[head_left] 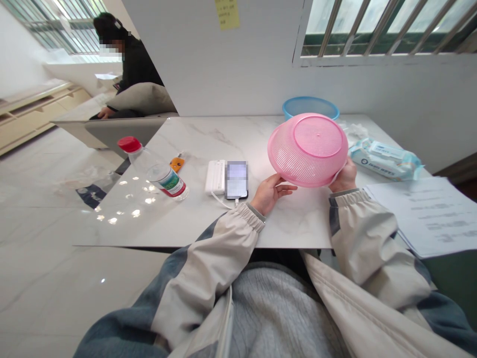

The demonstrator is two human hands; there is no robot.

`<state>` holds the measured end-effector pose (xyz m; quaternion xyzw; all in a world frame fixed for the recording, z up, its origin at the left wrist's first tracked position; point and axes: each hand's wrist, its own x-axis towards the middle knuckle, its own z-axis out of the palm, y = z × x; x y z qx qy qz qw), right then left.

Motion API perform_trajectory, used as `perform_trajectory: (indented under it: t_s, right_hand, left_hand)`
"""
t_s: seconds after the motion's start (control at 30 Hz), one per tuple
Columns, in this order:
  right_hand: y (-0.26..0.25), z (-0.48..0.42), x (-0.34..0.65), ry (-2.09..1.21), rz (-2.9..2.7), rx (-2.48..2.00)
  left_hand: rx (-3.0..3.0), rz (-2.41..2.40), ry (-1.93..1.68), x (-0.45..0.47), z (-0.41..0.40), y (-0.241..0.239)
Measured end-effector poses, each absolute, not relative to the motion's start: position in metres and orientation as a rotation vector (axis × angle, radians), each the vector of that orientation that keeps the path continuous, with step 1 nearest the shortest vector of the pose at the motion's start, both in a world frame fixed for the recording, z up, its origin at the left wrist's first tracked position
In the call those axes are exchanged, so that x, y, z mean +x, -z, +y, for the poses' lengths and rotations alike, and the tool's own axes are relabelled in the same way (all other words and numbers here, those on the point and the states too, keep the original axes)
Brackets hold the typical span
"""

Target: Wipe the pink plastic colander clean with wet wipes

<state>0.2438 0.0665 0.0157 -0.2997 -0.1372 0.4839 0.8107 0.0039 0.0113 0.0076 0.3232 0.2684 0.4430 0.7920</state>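
A pink basket is held up over the right part of the bench, bottom upward and tilted, with its round base facing up and its wide rim turned down. Both hands grip it: the left hand has the near left rim at its thumb and fingers, some fingers stretched out just below the edge, and the right hand is closed around the right side of the rim, partly hidden by the mesh. Behind it, at the far edge by the wall, a blue basket shows in part. To the right lie a crumpled tissue and a pack of wipes, with printed papers nearer on the same side. Left of the left hand, a phone lies just beside a white power bank, a white cable looping at their near ends. Farther left stands a clear bottle with a red cap, and an orange trinket lies close behind it. At far left, a person in black sits beside a grey cushion.
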Motion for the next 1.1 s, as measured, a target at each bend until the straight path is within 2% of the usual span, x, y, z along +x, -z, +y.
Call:
perform_trajectory:
  t_s: [0.33, 1.1]
  right_hand:
    - [-0.016, 0.067, 0.245, -1.055, -0.297, -0.637]
    - [-0.011, 0.068, 0.249, -0.988, -0.383, -0.663]
  left_hand:
    - [0.586, 0.602, -1.14, 0.0, 0.02, -0.006]
    - [0.702, 0.493, -0.889, 0.0, 0.011, -0.008]
